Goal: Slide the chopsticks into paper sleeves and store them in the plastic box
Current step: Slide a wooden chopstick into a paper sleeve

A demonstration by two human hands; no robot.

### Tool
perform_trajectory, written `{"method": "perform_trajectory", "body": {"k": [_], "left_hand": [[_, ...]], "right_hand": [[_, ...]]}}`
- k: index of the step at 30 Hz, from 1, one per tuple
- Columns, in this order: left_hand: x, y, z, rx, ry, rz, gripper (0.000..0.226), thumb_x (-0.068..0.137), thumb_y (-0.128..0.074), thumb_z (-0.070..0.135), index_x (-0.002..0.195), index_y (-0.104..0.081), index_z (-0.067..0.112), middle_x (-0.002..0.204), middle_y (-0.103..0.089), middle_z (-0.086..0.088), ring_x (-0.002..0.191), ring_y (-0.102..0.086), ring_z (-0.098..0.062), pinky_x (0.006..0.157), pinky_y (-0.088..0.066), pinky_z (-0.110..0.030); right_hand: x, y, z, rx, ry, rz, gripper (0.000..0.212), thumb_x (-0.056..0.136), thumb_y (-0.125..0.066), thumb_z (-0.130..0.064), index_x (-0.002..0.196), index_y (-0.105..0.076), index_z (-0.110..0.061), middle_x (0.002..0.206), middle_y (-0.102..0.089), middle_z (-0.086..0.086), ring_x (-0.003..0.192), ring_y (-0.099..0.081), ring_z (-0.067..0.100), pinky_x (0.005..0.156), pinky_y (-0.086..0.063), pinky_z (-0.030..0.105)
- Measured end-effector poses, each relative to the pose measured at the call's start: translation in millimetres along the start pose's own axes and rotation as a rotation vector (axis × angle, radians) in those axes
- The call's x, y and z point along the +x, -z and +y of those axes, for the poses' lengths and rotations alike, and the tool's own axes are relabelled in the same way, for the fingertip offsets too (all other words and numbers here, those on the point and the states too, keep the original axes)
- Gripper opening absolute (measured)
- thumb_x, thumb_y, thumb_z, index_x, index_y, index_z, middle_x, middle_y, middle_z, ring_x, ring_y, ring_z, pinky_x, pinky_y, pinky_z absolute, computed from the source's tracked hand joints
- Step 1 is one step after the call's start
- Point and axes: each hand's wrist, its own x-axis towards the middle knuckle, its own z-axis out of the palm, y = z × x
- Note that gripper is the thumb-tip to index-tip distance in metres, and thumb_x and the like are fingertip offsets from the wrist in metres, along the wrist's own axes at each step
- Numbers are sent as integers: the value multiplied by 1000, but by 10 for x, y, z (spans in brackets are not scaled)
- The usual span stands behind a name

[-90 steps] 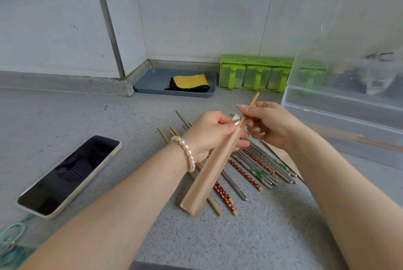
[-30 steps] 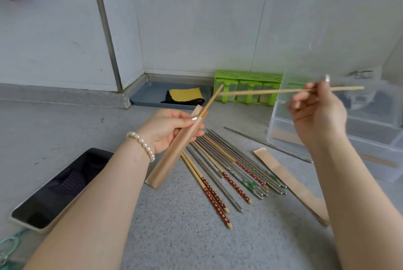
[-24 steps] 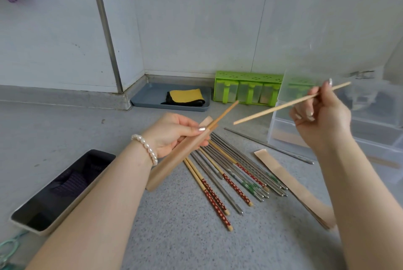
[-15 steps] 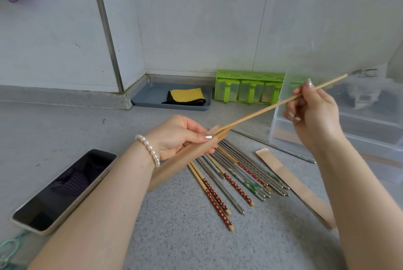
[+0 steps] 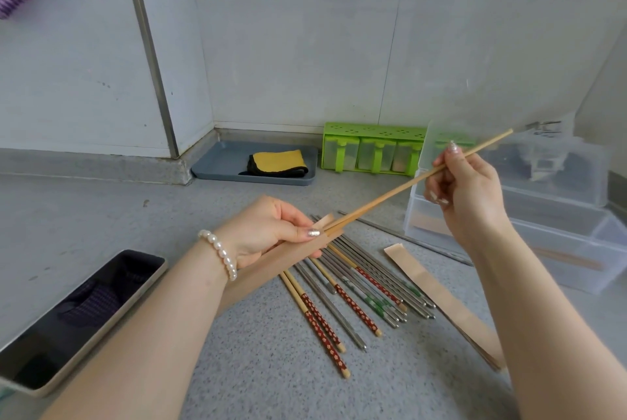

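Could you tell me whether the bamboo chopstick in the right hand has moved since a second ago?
Yes. The chopstick has swung down and left from level in front of the green rack; its tip now enters the sleeve in the left hand.

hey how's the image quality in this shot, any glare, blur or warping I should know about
Head view: soft, even daylight with faint shadows; sharp overall, including the bamboo chopstick and the paper sleeve. Wide-angle warping bends the wall edges and stretches both forearms. The phone screen mirrors its surroundings. The plastic box lid hazes what lies behind it.
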Motion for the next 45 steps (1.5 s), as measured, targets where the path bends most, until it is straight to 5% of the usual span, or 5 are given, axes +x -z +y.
{"method": "perform_trajectory", "body": {"k": [13, 18, 25, 31, 45], "left_hand": [[7, -104, -6, -20, 5, 7, 16, 81, -63, 4, 97, -68, 1, 93, -72, -16, 90, -70, -27, 89, -52, -45], [-1, -100, 7, -94, 13, 24, 12, 81, -61, 0, 91, -68, 2, 90, -73, -15, 87, -70, -28, 84, -55, -40], [-17, -133, 15, -71, 26, 1, 18, 80, -64, 2, 96, -67, -2, 92, -72, -17, 87, -70, -28, 81, -56, -37], [-10, -165, 12, -114, 9, 53, 13, 80, -64, 1, 92, -69, 1, 89, -73, -16, 85, -71, -27, 77, -58, -35], [4, -191, 18, -227, 11, 158, 9, 77, -66, -1, 86, -68, 1, 87, -73, -16, 81, -71, -29, 69, -59, -33]], "right_hand": [[-121, -147, 180, -190, -377, -199, 25, 85, -60, -30, 90, -67, -7, 81, -65, 4, 70, -55, 14, 65, -43, 27], [-80, -81, 49, -28, -119, 136, 37, 90, -59, -18, 124, -51, -6, 79, -66, 4, 60, -65, 14, 64, -54, 27], [-70, -29, 37, -26, -24, 221, 28, 83, -67, -1, 109, -61, -9, 74, -70, 7, 65, -70, 13, 61, -54, 20], [-105, -131, 121, -45, -115, 84, 10, 91, -59, -11, 99, -66, -11, 70, -74, 3, 63, -70, 15, 66, -59, 26], [-198, -224, 167, -54, -345, -303, 36, 94, -45, 3, 123, -58, -15, 106, -71, 11, 90, -71, 29, 72, -59, 33]]}}
